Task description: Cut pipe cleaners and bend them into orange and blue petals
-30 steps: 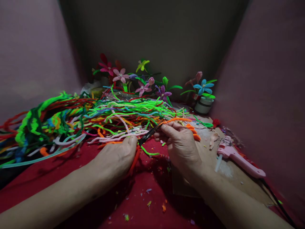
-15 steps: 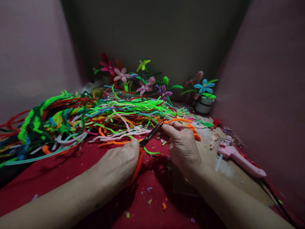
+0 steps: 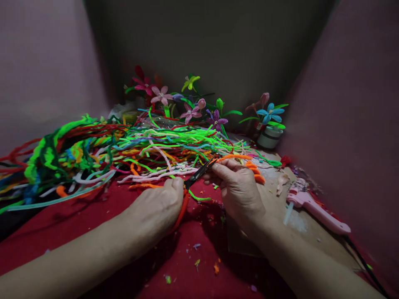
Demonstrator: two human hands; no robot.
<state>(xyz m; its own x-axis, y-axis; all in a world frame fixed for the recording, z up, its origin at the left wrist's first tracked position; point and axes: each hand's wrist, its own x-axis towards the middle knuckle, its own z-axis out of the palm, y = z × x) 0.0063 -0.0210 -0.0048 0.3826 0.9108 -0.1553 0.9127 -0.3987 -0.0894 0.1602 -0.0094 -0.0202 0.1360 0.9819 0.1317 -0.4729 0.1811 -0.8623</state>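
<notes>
My left hand [image 3: 162, 205] is closed round the red handles of a pair of scissors [image 3: 199, 173], whose dark blades point up and to the right. The blade tips reach the fingertips of my right hand [image 3: 238, 187]. Pinched in that hand is an orange pipe cleaner [image 3: 235, 157], its end close to the blades; the exact contact is hidden by my fingers. Just behind both hands lies a large pile of coloured pipe cleaners [image 3: 174, 143], mostly bright green at the top. Several orange loops [image 3: 255, 172] show beside my right hand.
A pink glue gun [image 3: 318, 207] rests on a cardboard sheet [image 3: 330, 249] at right, its cord trailing to the front. Pipe cleaner flowers [image 3: 161, 96] stand at the back. A blue flower [image 3: 270, 113] rises by a small jar [image 3: 268, 137]. Scraps dot the red cloth [image 3: 124, 265].
The whole view has shifted slightly. The scissor blades look a little more apart near my right fingertips; both hands keep almost the same place and hold.
</notes>
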